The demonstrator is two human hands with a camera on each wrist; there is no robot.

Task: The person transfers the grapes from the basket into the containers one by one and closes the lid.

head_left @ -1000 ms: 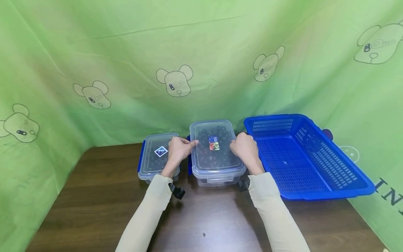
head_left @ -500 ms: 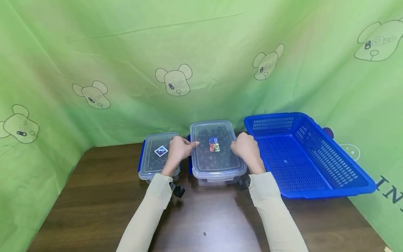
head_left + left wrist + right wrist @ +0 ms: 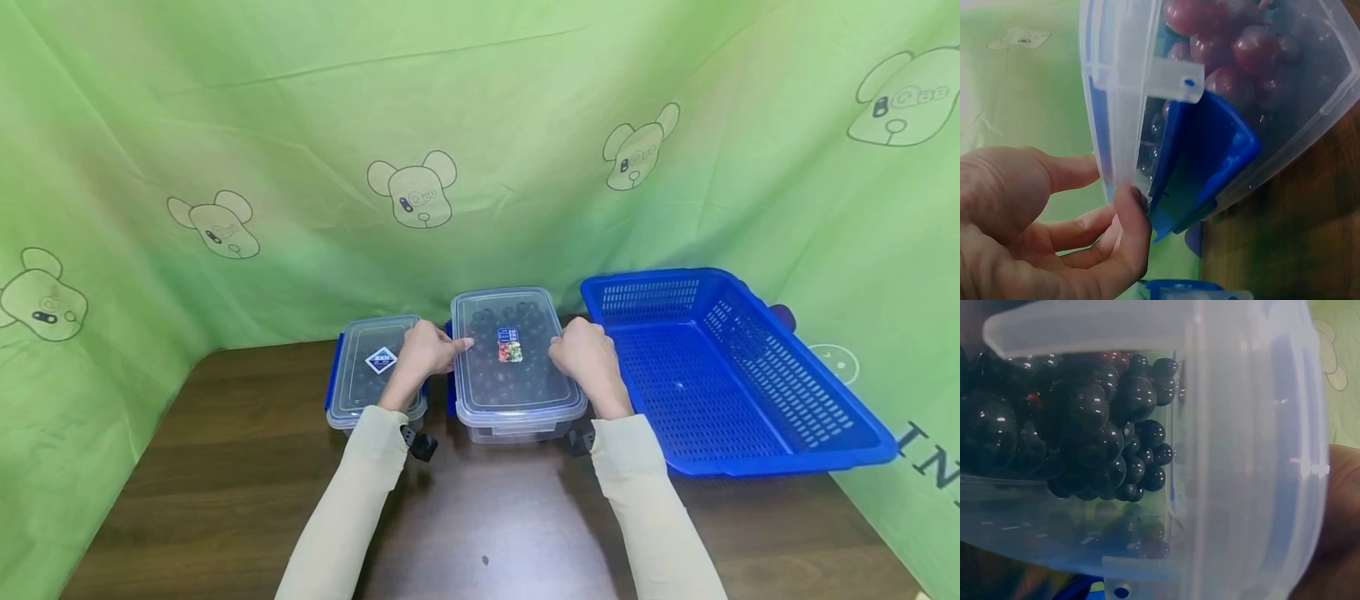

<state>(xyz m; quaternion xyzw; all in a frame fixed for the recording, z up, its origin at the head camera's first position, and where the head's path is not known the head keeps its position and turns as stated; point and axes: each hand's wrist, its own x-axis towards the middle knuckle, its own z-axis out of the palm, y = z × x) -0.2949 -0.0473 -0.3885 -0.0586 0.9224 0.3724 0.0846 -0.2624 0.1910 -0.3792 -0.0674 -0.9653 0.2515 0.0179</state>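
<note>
A clear plastic food container [image 3: 519, 375] holds dark grapes [image 3: 1254, 50] under its closed lid, which bears a small fruit label [image 3: 510, 344]. My left hand [image 3: 426, 353] pinches the lid's left rim, thumb on top and fingertips below. Beside those fingertips, a blue clasp [image 3: 1213, 150] hangs swung out from the container's side. On the opposite side, my right hand [image 3: 588, 358] grips the right edge with curled fingers. Its fingertips are hidden; in the right wrist view the container wall covers most of the hand, with black grapes [image 3: 1085, 419] showing through.
Left of my left hand stands a smaller lidded container [image 3: 363, 387] with a diamond label and blue clasps. A blue perforated basket [image 3: 780, 462] sits on the right. Behind the wooden table [image 3: 225, 483] hangs a green curtain [image 3: 315, 208].
Both hands stay at the container's edges, almost still. The view shifts slightly, and the container remains in place with its lid on.
</note>
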